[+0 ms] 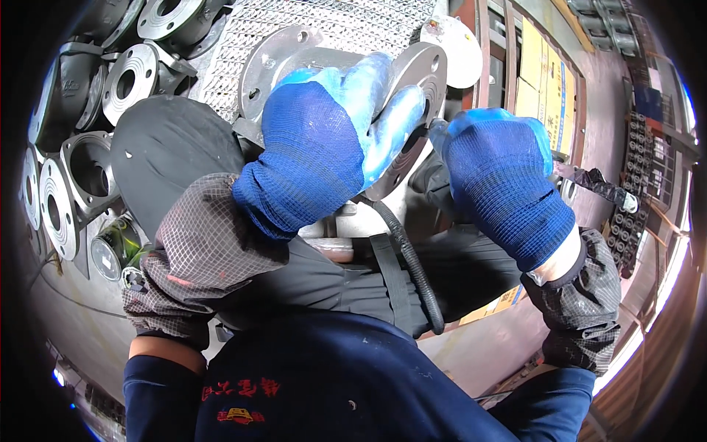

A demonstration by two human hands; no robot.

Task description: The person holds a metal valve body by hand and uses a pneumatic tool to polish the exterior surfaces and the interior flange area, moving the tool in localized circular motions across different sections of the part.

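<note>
A grey flanged metal casting (418,70), like a valve body, lies in front of me with a round flange at each end. My left hand (328,129), in a blue coated glove, grips it near the right flange, fingers behind the rim and thumb across it. My right hand (497,151), gloved the same way, is closed just right of that flange, its fingertips close to the flange's edge. Whatever the right fingers hold is hidden. The middle of the casting is partly covered by my left glove.
Several similar flanged castings (131,82) are piled at the left. Behind the work is a metal mesh surface (243,44). A round white disc (455,51) and yellow cartons (543,81) stand at the far right. A black hose (412,265) hangs by my lap.
</note>
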